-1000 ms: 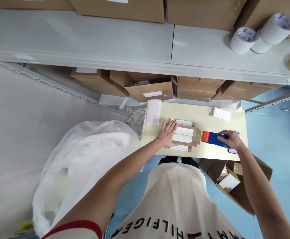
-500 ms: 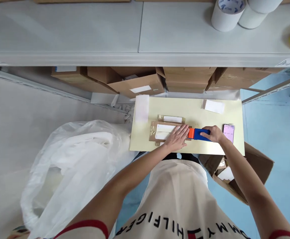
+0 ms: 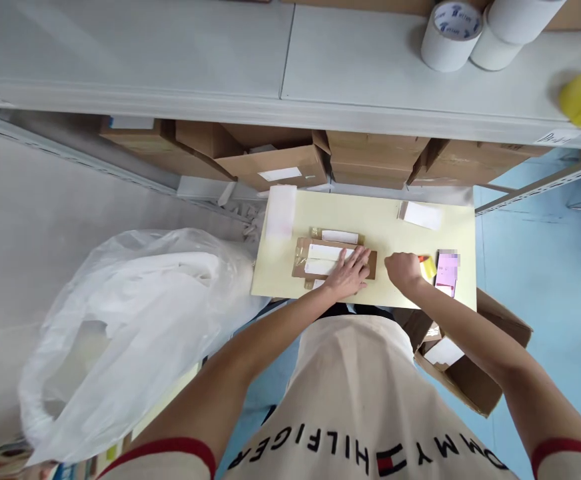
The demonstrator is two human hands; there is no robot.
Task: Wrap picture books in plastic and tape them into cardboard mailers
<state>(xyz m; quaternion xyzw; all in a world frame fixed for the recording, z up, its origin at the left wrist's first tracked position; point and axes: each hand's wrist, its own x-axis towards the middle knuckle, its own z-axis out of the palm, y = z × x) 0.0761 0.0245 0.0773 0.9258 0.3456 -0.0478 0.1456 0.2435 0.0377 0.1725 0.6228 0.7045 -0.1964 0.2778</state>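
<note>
Beside the package [image 3: 315, 260], right hand [image 3: 403, 270] (fisted) has drawn back.

The flat cardboard bundle [image 3: 320, 260] is brown, wrapped in glossy clear film, and carries two long white strips side by side on top. It lies flat near the front edge of the pale yellow table [image 3: 385, 223], long side running left to right. The left hand [image 3: 351, 272] rests spread and palm down on its right end. A slimmer brown piece with a white strip [image 3: 338, 236] lies just behind it. The small tool [image 3: 426, 267] shows only an orange and yellow end, since the right hand [image 3: 403, 270] is curled around the rest, just right of the bundle.
</note>
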